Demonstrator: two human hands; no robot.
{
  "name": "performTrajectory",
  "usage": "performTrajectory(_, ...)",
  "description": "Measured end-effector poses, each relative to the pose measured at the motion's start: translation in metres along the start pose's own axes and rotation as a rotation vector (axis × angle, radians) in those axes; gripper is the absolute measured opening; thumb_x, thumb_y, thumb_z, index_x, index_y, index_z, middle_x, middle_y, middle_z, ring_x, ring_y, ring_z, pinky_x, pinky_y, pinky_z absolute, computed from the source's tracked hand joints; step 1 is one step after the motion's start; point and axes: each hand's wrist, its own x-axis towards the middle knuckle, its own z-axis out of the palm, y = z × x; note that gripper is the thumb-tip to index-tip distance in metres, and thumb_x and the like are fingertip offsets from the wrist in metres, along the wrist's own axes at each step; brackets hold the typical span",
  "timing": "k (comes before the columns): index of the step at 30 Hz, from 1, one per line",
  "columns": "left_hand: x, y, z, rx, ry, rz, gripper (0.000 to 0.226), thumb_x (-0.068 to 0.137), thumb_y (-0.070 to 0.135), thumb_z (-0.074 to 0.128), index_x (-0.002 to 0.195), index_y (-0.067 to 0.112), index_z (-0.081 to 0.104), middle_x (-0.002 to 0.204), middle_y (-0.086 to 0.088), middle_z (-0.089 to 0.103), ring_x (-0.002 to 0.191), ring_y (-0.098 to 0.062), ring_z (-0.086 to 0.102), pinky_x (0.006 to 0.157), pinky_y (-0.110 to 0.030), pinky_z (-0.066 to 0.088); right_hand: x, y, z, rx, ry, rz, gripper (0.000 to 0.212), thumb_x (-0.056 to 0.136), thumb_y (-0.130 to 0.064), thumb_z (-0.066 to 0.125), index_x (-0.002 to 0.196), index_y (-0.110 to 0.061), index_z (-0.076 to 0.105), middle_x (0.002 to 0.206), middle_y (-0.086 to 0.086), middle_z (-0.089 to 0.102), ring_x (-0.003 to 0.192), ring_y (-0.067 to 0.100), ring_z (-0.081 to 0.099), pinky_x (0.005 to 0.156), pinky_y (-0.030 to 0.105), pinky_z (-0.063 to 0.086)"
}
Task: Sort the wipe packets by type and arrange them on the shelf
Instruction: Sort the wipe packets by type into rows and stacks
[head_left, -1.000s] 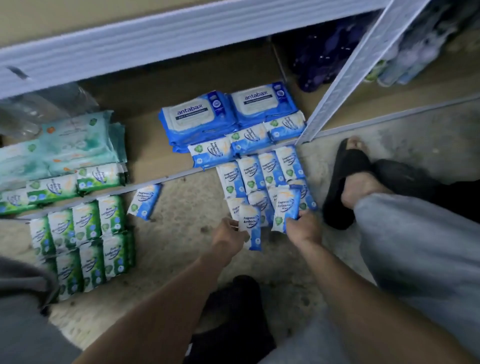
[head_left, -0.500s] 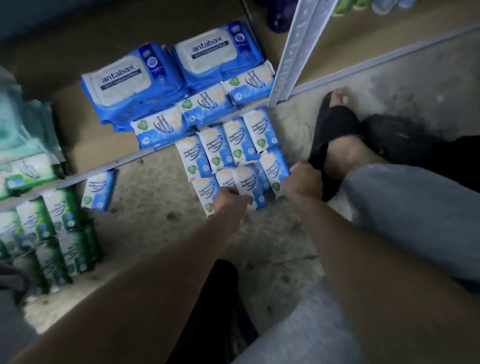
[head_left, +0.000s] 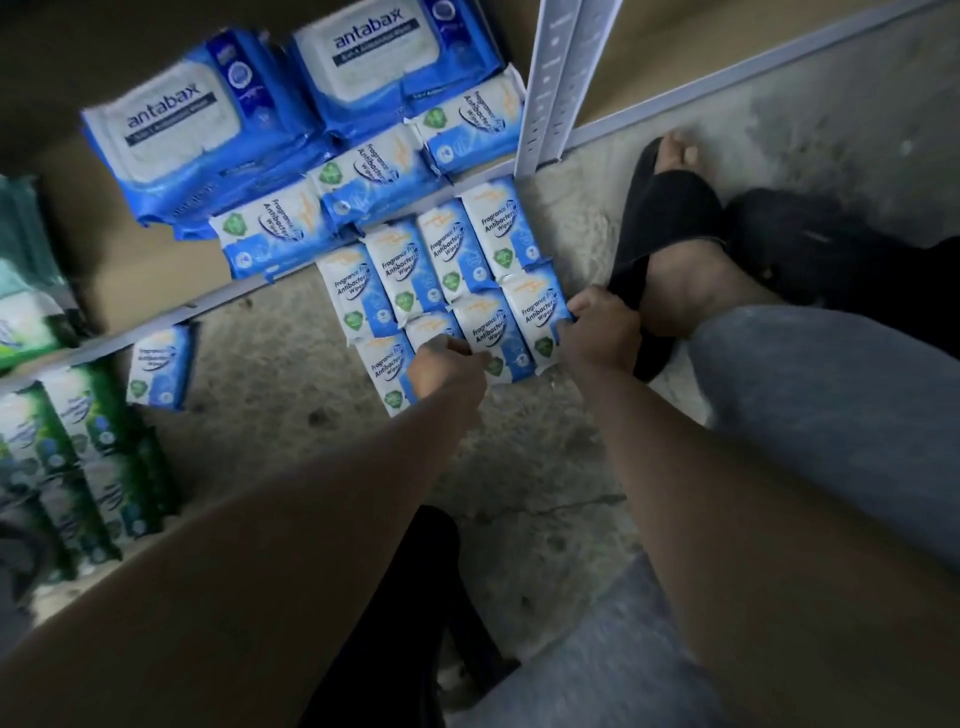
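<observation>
Small blue-and-white packets (head_left: 452, 249) lie flat on the floor in tight rows, labels up, right against the shelf (head_left: 93, 244) edge — one lone blue packet (head_left: 161, 369) sits apart, further left along that edge. On the shelf, two big Antabax packs (head_left: 208, 130) rest behind three mid-sized blue packs (head_left: 363, 171) (green packets (head_left: 78, 457) lie grouped at far left).

My bare foot (head_left: 691, 291) sat in a black slide sandal (head_left: 670, 218) on the rough, stained concrete floor (head_left: 270, 415). My grey trouser leg (head_left: 831, 415) began just below the sandal. A dark shape (head_left: 800, 244) touched the sandal's right side, too dim to identify. Another black object (head_left: 415, 597) lay well below the sandal.
</observation>
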Motion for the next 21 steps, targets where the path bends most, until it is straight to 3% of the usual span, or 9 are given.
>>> performTrajectory(6,-0.003,0.003,-0.024,0.174,-0.097,0.181,0.018,0.082,0.029,0.08,0.092,0.019,0.069,0.087,0.002,0.068,0.08,-0.017,0.064,0.072,-0.031,0.057,-0.013,-0.021,0.001,-0.023,0.002,-0.042,0.028,0.086,-0.023,0.068,0.113,-0.015,0.064,0.116,0.011,0.065,0.107,0.032,0.064,0.083,0.036,0.055)
performTrajectory(10,-0.002,-0.003,-0.061,0.355,-0.114,0.348,0.023,0.085,0.029,0.074,0.105,0.02,0.067,0.102,-0.001,0.069,0.095,-0.021,0.064,0.085,-0.035,0.056,-0.036,-0.041,0.007,-0.093,-0.092,-0.164,0.042,0.088,-0.029,0.068,0.127,-0.017,0.058,0.124,0.014,0.062,0.116,0.035,0.057,0.091,0.04,0.052)
performTrajectory(13,0.003,-0.015,-0.095,0.42,-0.059,0.421,0.03,0.087,0.028,0.07,0.115,0.017,0.066,0.114,-0.005,0.068,0.104,-0.025,0.063,0.09,-0.036,0.054,-0.055,-0.058,0.015,-0.188,-0.111,-0.29,0.049,0.091,-0.034,0.065,0.135,-0.016,0.052,0.135,0.014,0.052,0.124,0.036,0.048,0.096,0.044,0.049)
performTrajectory(17,0.019,-0.04,-0.146,0.445,0.043,0.444,0.034,0.089,0.028,0.068,0.12,0.013,0.065,0.118,-0.006,0.065,0.106,-0.025,0.061,0.084,-0.029,0.046,-0.073,-0.086,0.026,-0.351,-0.145,-0.479,0.056,0.097,-0.045,0.055,0.145,-0.018,0.042,0.152,0.012,0.033,0.134,0.034,0.036,0.1,0.046,0.044)
performTrajectory(21,0.042,-0.071,-0.188,0.446,0.121,0.405,0.036,0.089,0.028,0.068,0.121,0.012,0.064,0.122,-0.009,0.063,0.109,-0.028,0.061,0.089,-0.034,0.047,-0.077,-0.109,0.043,-0.442,-0.203,-0.586,0.062,0.099,-0.05,0.049,0.152,-0.023,0.034,0.163,0.011,0.018,0.147,0.034,0.02,0.115,0.048,0.032)
